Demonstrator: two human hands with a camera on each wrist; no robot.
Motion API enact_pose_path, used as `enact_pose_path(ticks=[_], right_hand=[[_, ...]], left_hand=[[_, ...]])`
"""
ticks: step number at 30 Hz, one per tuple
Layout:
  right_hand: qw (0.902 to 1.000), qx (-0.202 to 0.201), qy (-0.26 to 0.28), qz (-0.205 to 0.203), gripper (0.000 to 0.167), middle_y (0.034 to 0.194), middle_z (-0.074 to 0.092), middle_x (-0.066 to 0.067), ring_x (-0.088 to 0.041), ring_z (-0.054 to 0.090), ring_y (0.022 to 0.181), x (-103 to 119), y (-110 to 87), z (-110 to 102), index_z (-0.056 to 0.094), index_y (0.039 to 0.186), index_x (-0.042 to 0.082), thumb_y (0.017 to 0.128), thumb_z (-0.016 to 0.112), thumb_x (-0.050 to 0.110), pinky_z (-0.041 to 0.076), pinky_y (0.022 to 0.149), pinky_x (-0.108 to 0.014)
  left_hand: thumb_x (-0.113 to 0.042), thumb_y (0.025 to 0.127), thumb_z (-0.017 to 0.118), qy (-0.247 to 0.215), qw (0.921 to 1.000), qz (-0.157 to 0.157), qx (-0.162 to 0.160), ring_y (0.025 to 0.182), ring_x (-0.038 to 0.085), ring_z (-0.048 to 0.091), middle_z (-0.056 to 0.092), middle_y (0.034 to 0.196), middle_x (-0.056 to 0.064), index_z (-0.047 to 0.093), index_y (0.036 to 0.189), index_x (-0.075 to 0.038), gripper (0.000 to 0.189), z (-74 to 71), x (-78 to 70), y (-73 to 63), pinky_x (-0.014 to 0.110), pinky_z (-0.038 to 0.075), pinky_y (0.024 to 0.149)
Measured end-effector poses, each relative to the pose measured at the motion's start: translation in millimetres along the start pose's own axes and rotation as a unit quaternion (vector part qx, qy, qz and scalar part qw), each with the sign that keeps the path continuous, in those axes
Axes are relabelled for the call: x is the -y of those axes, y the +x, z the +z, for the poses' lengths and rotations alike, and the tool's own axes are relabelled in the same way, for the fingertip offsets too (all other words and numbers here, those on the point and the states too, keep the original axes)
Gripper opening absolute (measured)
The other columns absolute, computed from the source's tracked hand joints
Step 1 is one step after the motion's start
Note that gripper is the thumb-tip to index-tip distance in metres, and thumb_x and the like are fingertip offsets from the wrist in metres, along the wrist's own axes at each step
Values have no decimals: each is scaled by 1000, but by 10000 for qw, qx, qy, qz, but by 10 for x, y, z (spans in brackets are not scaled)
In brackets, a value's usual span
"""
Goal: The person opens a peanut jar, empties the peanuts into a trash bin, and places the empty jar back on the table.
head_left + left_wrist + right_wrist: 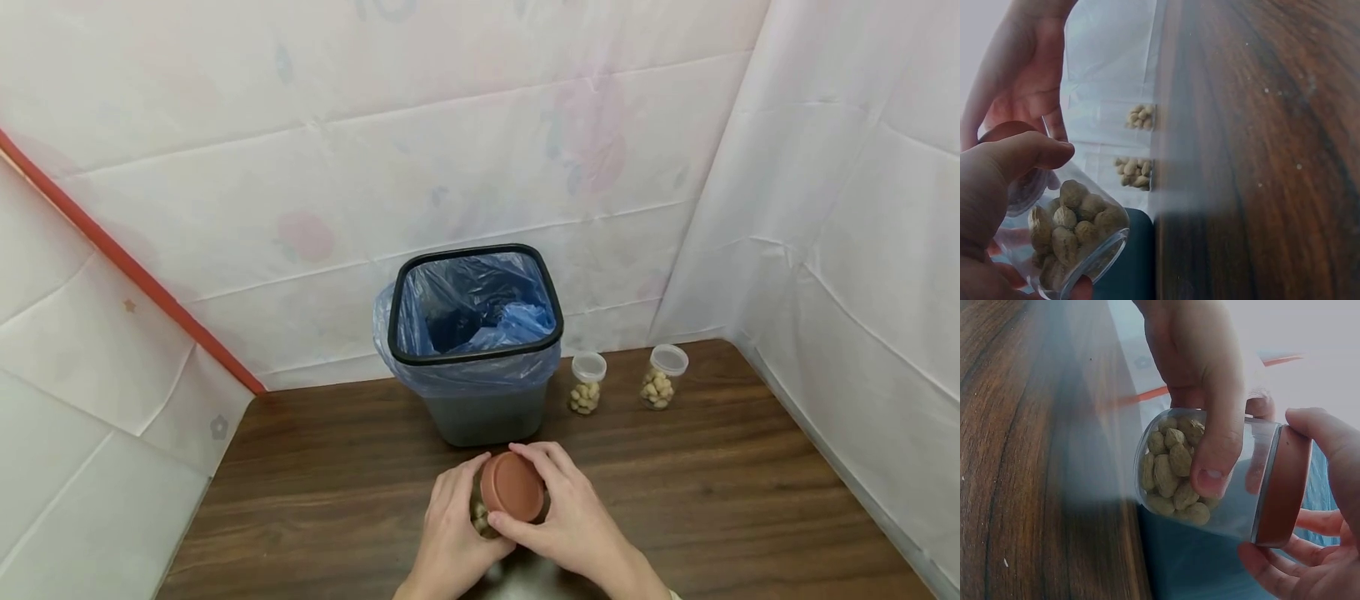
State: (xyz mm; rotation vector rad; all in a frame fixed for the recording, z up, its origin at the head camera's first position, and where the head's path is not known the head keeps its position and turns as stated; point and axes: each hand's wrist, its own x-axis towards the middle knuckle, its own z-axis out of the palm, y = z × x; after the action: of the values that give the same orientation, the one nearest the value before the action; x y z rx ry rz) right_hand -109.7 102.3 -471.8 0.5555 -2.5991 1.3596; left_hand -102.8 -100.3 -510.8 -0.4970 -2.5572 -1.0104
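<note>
A clear jar partly filled with unshelled peanuts is held off the wooden table, in front of the bin. A reddish-brown lid sits on the jar's mouth. My left hand grips the jar's body, its thumb lying along the clear side in the right wrist view. With thumb and fingers around the rim, my right hand grips the lid. In the left wrist view the jar is tilted, its base turned toward the table, and the left thumb hides part of the lid.
A dark bin lined with a blue plastic bag stands at the table's back edge. Two small pale-lidded jars of nuts, a nearer-to-bin jar and a farther jar, stand to its right. White sheeting surrounds the wooden table.
</note>
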Motion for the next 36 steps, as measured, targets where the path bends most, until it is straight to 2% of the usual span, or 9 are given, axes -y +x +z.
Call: enact_pose_path(ticks=[6, 15, 21, 27, 36], right_hand=[[9997, -47, 20, -246, 76, 135, 59, 13, -8, 67, 110, -49, 30, 13, 64, 149, 25, 86, 90, 59, 62, 86, -33], [9988, 13, 9, -480, 77, 133, 62, 7, -11, 67, 110, -66, 13, 28, 66, 148, 16, 86, 92, 54, 62, 87, -34], [9988, -3, 46, -480, 77, 134, 61, 7, -9, 67, 110, -53, 39, -17, 65, 149, 18, 85, 94, 50, 62, 87, -32], [9988, -25, 13, -485, 79, 135, 61, 7, -8, 67, 109, -45, 59, -82, 65, 149, 17, 83, 97, 46, 62, 87, -31], [9991, 154, -7, -399, 80, 135, 62, 6, -10, 67, 109, -24, 55, -66, 66, 148, 16, 81, 98, 47, 62, 88, -32]], left_hand=[[-27, 68, 104, 32, 9999, -97, 60, 124, 22, 61, 65, 143, -4, 59, 150, -14, 95, -6, 1, 14, 52, 62, 91], [-26, 65, 104, 34, 10000, -77, -27, 123, 23, 62, 66, 140, -2, 61, 148, -12, 94, -10, 13, -19, 52, 62, 89], [-27, 64, 106, 27, 9999, 117, -100, 121, 22, 62, 68, 138, 3, 62, 148, -10, 96, -23, 4, 38, 51, 62, 88], [-26, 64, 106, -88, 9996, 263, -26, 124, 22, 61, 67, 140, 3, 61, 148, -11, 96, -21, -13, 95, 51, 62, 91], [-27, 63, 107, -24, 9995, 320, -51, 123, 23, 61, 68, 139, 4, 63, 146, -13, 95, -55, -1, 44, 51, 62, 91]])
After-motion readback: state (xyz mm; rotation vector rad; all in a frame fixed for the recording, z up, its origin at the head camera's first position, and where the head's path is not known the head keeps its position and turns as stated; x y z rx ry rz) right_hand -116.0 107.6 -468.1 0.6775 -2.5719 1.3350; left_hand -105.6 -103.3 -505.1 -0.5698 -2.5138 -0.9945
